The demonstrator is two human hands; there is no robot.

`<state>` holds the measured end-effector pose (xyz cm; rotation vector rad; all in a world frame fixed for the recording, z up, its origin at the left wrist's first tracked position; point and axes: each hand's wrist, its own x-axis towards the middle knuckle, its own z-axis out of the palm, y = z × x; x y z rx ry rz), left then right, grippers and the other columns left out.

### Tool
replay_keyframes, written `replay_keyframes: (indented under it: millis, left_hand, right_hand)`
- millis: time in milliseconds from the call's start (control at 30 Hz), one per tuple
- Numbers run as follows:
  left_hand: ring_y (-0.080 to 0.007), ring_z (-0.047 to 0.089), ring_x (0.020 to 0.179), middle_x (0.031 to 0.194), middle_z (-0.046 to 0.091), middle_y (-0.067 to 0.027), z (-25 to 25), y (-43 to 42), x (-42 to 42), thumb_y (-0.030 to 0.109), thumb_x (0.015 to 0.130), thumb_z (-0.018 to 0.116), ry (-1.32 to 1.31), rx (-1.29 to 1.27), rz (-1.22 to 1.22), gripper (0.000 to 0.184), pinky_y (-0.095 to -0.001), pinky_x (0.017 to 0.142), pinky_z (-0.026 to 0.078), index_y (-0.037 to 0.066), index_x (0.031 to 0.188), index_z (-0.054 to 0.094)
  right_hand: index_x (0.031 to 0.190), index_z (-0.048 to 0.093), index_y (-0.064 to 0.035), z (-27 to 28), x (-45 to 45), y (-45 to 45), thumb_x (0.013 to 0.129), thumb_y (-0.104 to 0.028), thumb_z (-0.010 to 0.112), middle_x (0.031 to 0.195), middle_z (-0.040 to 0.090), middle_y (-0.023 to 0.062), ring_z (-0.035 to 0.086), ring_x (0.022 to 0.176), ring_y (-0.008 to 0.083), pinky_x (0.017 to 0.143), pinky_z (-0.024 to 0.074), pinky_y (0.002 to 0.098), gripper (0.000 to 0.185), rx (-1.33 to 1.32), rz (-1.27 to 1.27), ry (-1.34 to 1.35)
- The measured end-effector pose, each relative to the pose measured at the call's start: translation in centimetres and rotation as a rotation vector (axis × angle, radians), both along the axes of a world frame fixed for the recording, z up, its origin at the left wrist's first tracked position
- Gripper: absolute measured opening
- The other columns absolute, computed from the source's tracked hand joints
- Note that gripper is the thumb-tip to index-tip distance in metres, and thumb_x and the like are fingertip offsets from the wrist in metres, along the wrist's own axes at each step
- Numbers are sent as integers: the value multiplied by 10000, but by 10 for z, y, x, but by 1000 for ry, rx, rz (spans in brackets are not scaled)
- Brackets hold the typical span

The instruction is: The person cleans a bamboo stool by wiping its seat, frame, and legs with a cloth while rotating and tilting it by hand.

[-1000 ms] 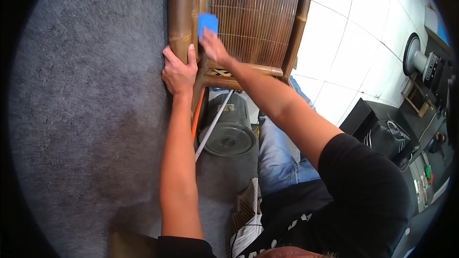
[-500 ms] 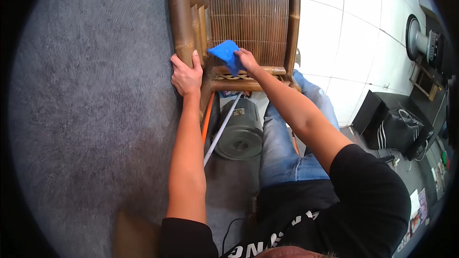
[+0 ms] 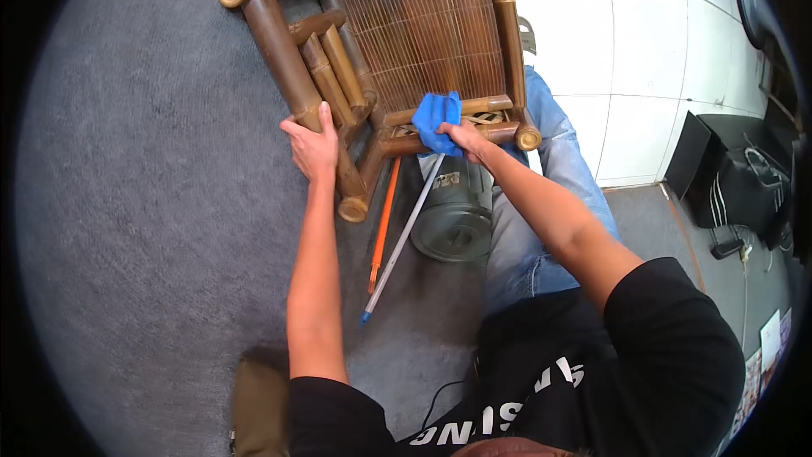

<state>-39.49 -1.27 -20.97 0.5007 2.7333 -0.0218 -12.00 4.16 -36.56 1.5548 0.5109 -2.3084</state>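
White lettering (image 3: 509, 411) is running upside down across the black T-shirt (image 3: 626, 381), showing "SA" and "SUNG"; the lidded bin's (image 3: 452, 233) label (image 3: 446, 179) is proving illegible.

The bamboo chair (image 3: 342, 63) is glossy brown, its panel (image 3: 423, 25) finely striped amber and russet. Against the chair's front rail, the cloth (image 3: 429, 112) is bright blue (stronger than the faded jeans (image 3: 554, 182)). Below the chair, one pole (image 3: 385, 220) is orange, another (image 3: 403, 237) pale grey, blue-tipped; right of it, the tiles (image 3: 651, 42) are white with thin dark lines.
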Motion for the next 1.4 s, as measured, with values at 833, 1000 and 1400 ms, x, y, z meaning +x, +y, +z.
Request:
replay_keyframes:
  millis: [833,1000,1400]
  left_hand:
    - [-418,581,1135,1229,581,-250,-52,44,-70,387,892,758,281,471,-285,703,-486,979,467,-65,1347,468]
    - [-415,585,1150,1255,581,-250,-51,45,-68,385,901,753,288,461,-266,680,-486,978,470,-51,1342,476]
    - [-417,595,1113,1191,588,-242,-52,45,-70,378,889,764,294,483,-264,702,-482,952,485,-63,1350,470]
  right_hand:
    - [1423,579,-151,-124,-211,34,1015,-249,443,1678,249,-20,130,1568,206,1285,106,469,441,1630,1849,887]
    - [1478,509,-279,-132,-166,52,1014,-303,465,1684,201,-109,107,1570,172,1300,38,471,467,1559,2017,1074]
    - [1466,531,-167,-130,-280,163,989,-301,456,1623,367,76,130,1562,323,1265,17,570,501,2009,1793,327]
